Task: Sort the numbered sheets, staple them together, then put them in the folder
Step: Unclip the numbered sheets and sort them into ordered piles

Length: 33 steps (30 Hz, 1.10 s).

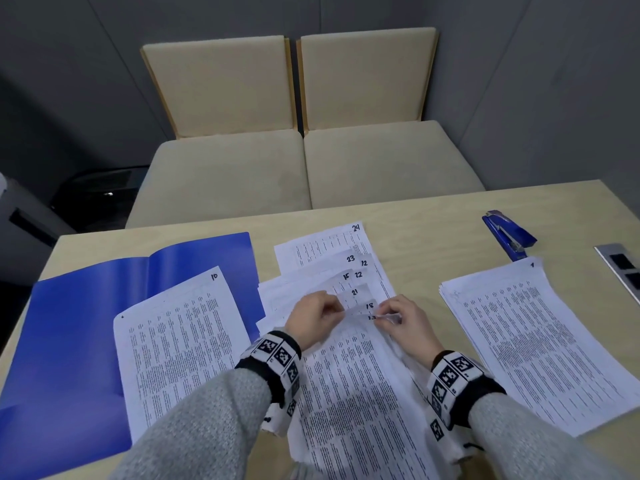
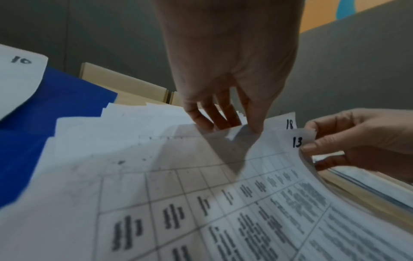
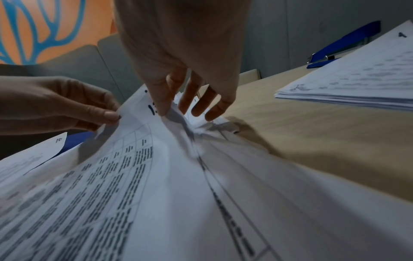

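Observation:
A fanned heap of numbered sheets [image 1: 332, 271] lies at the table's middle, showing 24, 23, 12, 15, 22, 21, 18. On top, sheet 13 [image 1: 353, 375] is lifted at its far edge. My left hand [image 1: 313, 318] pinches that edge [image 2: 225, 130] left of the number. My right hand [image 1: 401, 320] pinches the numbered corner [image 2: 299, 141] between thumb and fingers. Sheet 10 [image 1: 176, 337] lies on the open blue folder [image 1: 69, 323] at left. A stack topped by sheet 1 [image 1: 533, 337] sits at right, with the blue stapler [image 1: 509, 233] behind it.
The light wooden table [image 1: 426, 216] ends just beyond the papers, with two beige chairs [image 1: 301, 164] behind it. A metal socket panel [image 1: 620, 265] is set in the table at the far right.

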{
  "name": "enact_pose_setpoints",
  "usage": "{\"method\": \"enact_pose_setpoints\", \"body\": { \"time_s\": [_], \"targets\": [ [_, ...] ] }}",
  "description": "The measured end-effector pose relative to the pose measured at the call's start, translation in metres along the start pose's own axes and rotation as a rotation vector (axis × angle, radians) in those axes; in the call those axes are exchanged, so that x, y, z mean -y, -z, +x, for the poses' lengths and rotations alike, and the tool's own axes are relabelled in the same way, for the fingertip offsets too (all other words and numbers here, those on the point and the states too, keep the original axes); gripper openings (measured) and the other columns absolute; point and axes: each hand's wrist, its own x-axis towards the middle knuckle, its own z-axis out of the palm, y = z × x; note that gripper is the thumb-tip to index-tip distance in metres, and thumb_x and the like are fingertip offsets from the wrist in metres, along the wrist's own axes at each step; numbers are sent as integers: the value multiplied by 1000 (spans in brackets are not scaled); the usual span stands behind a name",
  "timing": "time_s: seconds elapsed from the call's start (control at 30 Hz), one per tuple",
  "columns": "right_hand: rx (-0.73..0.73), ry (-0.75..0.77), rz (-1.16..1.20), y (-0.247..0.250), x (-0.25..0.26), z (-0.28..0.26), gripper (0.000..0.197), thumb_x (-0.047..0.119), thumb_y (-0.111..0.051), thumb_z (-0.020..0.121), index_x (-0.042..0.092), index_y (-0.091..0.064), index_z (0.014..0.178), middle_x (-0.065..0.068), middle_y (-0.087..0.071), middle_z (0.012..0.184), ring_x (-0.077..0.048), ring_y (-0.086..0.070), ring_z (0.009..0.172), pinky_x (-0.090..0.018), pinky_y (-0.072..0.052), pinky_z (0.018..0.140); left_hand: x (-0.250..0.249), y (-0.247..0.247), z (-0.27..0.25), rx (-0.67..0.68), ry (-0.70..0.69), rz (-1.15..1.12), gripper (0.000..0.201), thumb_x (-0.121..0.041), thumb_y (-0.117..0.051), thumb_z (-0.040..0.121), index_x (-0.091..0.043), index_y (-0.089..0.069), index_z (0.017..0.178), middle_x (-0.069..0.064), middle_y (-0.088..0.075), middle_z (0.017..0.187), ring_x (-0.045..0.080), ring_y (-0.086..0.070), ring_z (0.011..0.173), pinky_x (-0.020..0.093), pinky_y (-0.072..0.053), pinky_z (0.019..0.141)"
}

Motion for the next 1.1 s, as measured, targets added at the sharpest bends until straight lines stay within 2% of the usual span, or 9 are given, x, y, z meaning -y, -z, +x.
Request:
{"method": "enact_pose_setpoints", "body": {
  "time_s": [0.1, 0.27, 0.37, 0.5, 0.6, 0.73, 0.83, 0.97, 1.1],
  "targets": [
    [-20, 1, -18, 0, 4, 0, 24, 8, -71, 80, 27, -62, 70, 8, -63, 80, -12, -58, 84, -18, -40, 71, 4, -1, 0, -80, -73, 152, 13, -33, -62, 87, -22, -69, 88, -3, -50, 115, 13, -42, 106, 32, -36, 92],
    [-67, -32, 34, -1, 5, -4, 16, 6, -69, 79, 16, -59, 86, 6, -60, 74, -7, -55, 70, -27, -43, 67, 0, -4, -4, -122, -185, 200, 13, -24, -59, 89, -15, -68, 93, 1, -55, 106, 19, -50, 98, 36, -42, 88],
    [-54, -53, 25, 0, 8, -5, 26, 5, -68, 79, 15, -52, 98, 3, -55, 76, -12, -54, 72, -29, -44, 70, 0, -5, -7, -142, -241, 214, 14, -23, -58, 89, -15, -69, 94, 1, -57, 100, 20, -52, 93, 32, -41, 83],
    [-30, -5, -3, -2, 4, -5, 19, 7, -70, 79, 22, -57, 80, 4, -54, 92, -17, -55, 92, -29, -46, 83, -5, -4, -10, -147, -270, 150, 17, -25, -54, 89, -15, -67, 95, 0, -59, 95, 17, -55, 88, 30, -44, 79],
    [-42, 13, 43, -4, 4, -6, 29, 5, -70, 77, 28, -54, 71, 8, -54, 96, -16, -55, 100, -28, -43, 89, -15, -4, -9, -206, -163, -35, 17, -19, -46, 95, -14, -58, 105, -3, -60, 97, 12, -56, 84, 27, -46, 77],
    [-5, -25, 20, -3, 12, -4, 27, 4, -69, 79, 25, -55, 70, 7, -64, 78, -4, -58, 78, -19, -39, 68, -16, -8, 5, -280, -5, -67, 22, -12, -45, 95, -11, -54, 115, 1, -53, 110, 11, -52, 84, 20, -37, 76],
    [-12, -29, 36, -4, 10, -5, 20, 6, -70, 79, 20, -56, 80, 7, -62, 77, -5, -56, 74, -22, -40, 67, -14, -8, 14, -228, 95, -35, 23, -11, -51, 91, -11, -59, 113, 4, -57, 109, 17, -57, 91, 23, -41, 80],
    [18, -57, 37, 0, 10, -9, 28, 6, -70, 80, 18, -52, 98, 11, -53, 73, -6, -51, 69, -20, -39, 63, -9, -2, 21, -167, 156, -58, 16, -14, -58, 86, -13, -64, 100, 2, -65, 99, 15, -59, 91, 26, -46, 80],
    [67, -7, 4, 1, 8, -6, 29, 4, -71, 79, 28, -56, 72, 9, -61, 77, -8, -55, 75, -20, -39, 68, -6, 2, 25, -167, 208, -117, 15, -11, -51, 88, -10, -66, 92, 6, -68, 96, 24, -66, 80, 36, -52, 79]
  ]
}}
